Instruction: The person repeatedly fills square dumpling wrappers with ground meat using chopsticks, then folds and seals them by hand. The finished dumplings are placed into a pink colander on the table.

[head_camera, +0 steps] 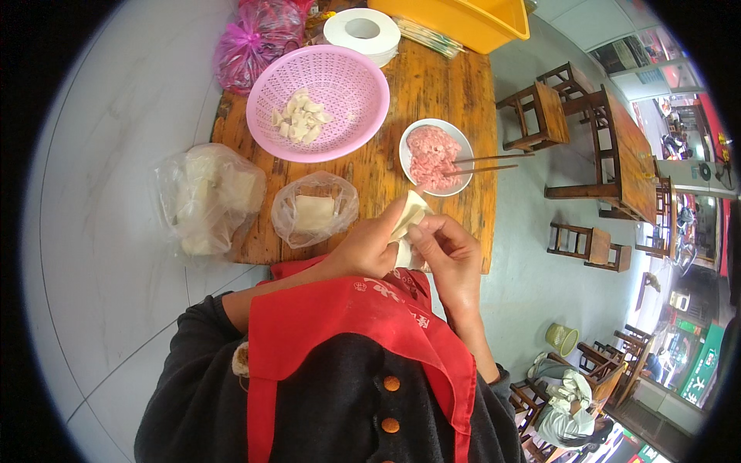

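My left hand [370, 240] holds several thin dough wrappers [408, 217] in front of the apron. My right hand [448, 249] pinches the near edge of a wrapper between thumb and fingers. Just beyond the hands stands a white bowl [466, 139] of pink minced meat [431, 151], with two wooden chopsticks [492, 157] resting in it, their ends out over the table's right edge. A stack of square wrappers [314, 212] lies in an open plastic bag to the left. Behind it, folded dumplings [302, 118] sit in a pink plastic colander [359, 124].
A plastic bag of dough wrappers [202, 199] rests at the left edge of the wooden table [399, 92]. At the back are a pink bag [255, 43], a white paper roll [382, 37], packed chopsticks [431, 37] and a yellow bin [463, 20]. A person [564, 405] sits at lower right.
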